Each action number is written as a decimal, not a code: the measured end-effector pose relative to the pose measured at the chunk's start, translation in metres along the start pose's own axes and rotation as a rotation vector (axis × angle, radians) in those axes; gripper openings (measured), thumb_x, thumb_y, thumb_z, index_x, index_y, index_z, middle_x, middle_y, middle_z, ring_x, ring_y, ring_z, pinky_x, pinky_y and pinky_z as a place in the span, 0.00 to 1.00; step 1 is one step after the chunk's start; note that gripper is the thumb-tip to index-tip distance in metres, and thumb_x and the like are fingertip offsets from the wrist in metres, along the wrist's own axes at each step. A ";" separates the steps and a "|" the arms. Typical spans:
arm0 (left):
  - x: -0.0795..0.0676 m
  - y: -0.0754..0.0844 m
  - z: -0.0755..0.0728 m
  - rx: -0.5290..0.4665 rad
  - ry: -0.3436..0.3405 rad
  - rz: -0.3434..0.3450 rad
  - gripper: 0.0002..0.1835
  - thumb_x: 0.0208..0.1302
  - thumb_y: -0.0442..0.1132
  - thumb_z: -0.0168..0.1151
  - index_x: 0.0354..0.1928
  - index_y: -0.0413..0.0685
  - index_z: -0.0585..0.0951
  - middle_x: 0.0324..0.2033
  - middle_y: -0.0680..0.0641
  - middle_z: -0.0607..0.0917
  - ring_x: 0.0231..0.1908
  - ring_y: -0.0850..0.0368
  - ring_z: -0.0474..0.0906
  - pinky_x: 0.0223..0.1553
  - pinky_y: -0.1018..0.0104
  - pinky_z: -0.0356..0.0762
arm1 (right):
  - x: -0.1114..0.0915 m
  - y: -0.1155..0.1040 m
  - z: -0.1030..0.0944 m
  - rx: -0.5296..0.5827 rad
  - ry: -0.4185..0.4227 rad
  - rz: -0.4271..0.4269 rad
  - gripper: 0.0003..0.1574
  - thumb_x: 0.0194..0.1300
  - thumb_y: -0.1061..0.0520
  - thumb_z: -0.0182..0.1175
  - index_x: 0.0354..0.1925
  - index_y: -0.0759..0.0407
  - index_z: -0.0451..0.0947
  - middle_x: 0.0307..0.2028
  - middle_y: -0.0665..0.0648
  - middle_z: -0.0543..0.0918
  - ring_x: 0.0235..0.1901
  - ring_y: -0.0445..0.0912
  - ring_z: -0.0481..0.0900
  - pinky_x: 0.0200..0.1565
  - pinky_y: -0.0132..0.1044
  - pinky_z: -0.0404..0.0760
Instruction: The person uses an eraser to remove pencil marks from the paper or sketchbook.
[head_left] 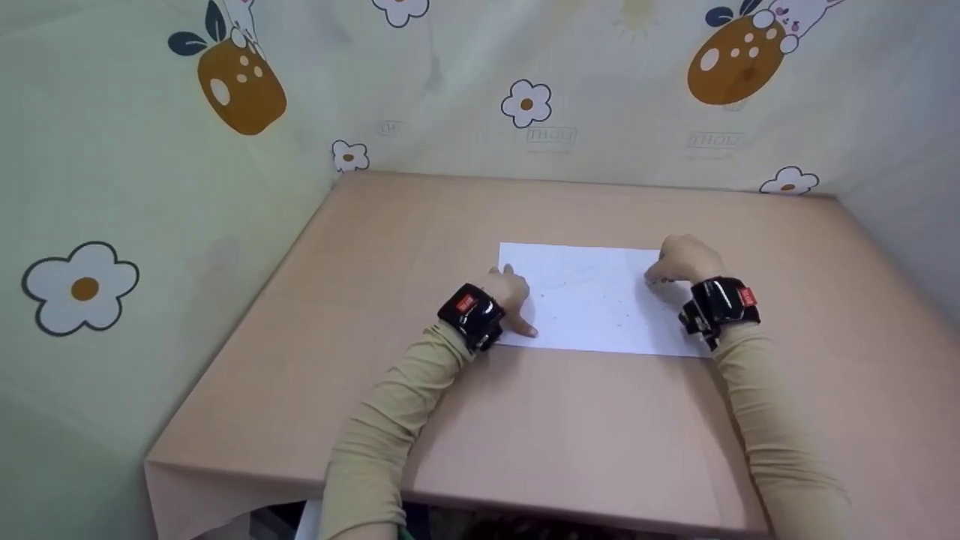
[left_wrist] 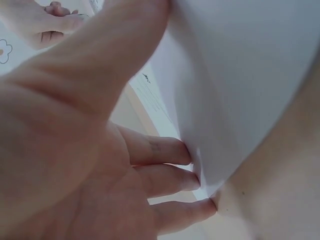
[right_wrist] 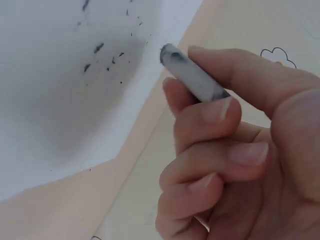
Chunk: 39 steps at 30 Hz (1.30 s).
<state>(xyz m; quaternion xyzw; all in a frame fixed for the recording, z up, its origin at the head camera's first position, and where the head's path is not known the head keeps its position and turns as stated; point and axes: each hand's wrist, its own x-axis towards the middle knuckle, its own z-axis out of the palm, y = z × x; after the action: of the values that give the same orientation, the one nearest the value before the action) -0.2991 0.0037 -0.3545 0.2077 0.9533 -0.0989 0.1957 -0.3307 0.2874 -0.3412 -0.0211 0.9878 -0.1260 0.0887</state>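
A white sheet of paper (head_left: 592, 300) lies on the table. My left hand (head_left: 510, 296) rests on its left edge, thumb and fingers spread; in the left wrist view the fingertips (left_wrist: 187, 181) touch the paper. Over the upper right part of the sheet is my right hand (head_left: 688, 259). It pinches a white eraser (right_wrist: 192, 75), smudged grey at its end, between thumb and curled fingers. Dark eraser crumbs (right_wrist: 99, 47) are scattered on the paper near it, and faint pencil marks show on the sheet in the head view.
A tan cloth (head_left: 405, 247) covers the table, hanging over its front edge. Pale curtains with printed flowers (head_left: 526, 103) enclose the back and sides. Black wrist cameras (head_left: 472, 315) are strapped over the sleeves.
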 end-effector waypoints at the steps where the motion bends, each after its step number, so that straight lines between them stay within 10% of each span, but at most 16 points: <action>1: 0.000 0.000 0.000 0.000 0.002 0.001 0.53 0.53 0.67 0.62 0.71 0.36 0.57 0.71 0.28 0.50 0.71 0.31 0.50 0.68 0.39 0.60 | 0.000 0.000 0.000 0.009 -0.010 0.011 0.14 0.50 0.53 0.63 0.17 0.59 0.74 0.16 0.49 0.74 0.20 0.43 0.67 0.21 0.31 0.67; 29: -0.007 0.000 0.003 -0.003 0.052 -0.021 0.53 0.52 0.66 0.63 0.70 0.35 0.59 0.71 0.29 0.52 0.70 0.33 0.55 0.65 0.40 0.66 | -0.008 -0.008 -0.003 -0.134 -0.014 -0.008 0.15 0.51 0.51 0.63 0.20 0.62 0.77 0.18 0.54 0.79 0.22 0.46 0.73 0.22 0.36 0.70; 39: -0.001 0.000 0.002 0.017 -0.008 -0.027 0.55 0.52 0.68 0.61 0.71 0.37 0.57 0.72 0.29 0.49 0.71 0.35 0.54 0.65 0.42 0.66 | -0.007 -0.008 0.002 -0.218 0.044 0.071 0.26 0.51 0.51 0.65 0.39 0.74 0.78 0.40 0.72 0.82 0.37 0.61 0.80 0.40 0.57 0.79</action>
<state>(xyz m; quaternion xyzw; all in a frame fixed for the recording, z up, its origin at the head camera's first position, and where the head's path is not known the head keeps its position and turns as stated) -0.2976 0.0028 -0.3555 0.1959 0.9544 -0.1104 0.1965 -0.3237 0.2801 -0.3400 0.0072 0.9975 -0.0151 0.0688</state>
